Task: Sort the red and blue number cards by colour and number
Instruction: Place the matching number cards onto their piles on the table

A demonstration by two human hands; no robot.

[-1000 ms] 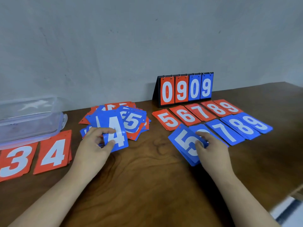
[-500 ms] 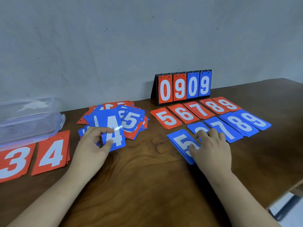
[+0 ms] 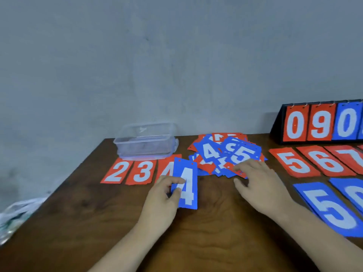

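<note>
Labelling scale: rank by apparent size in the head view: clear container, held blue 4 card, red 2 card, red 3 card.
1. clear container
2. blue 4 card, nearer the camera, so its rank is unsure
3. red 2 card and red 3 card: alike

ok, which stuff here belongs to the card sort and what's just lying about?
Job: blue 4 card, pinched by left hand; right hand at the unsorted pile; laid-out red 2 card, red 3 card, red 5 stack, blue 5 stack.
Lying about: clear plastic box; flip scoreboard; plastic bag.
</note>
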